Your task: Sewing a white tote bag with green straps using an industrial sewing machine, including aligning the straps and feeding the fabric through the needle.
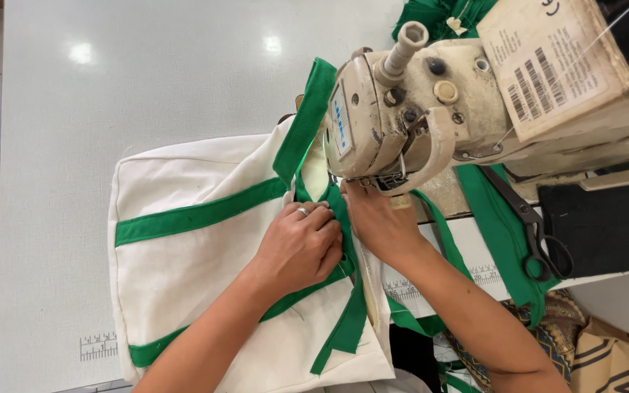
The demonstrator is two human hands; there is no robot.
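Head view: both hands press green trim onto a cream fabric bag just below the sewing machine head.

Head view, detail: left hand (301, 246), ring on one finger, lies knuckles-up on the cream fabric bag (183, 269), fingers curled and pinching the green strap (343, 313) against the cloth. Right hand (380, 222) touches the left, fingers pushed under the sewing machine (431, 102); fingertips hidden, so whether they pinch or press flat I cannot tell. Bag spreads left of and below the hands on the pale worktop (111, 87), crossed by green bands. Black scissors (536, 233) lie right of the right forearm on loose green cloth (504, 240). Printed ruler marks (98, 346) sit far left of the left forearm.
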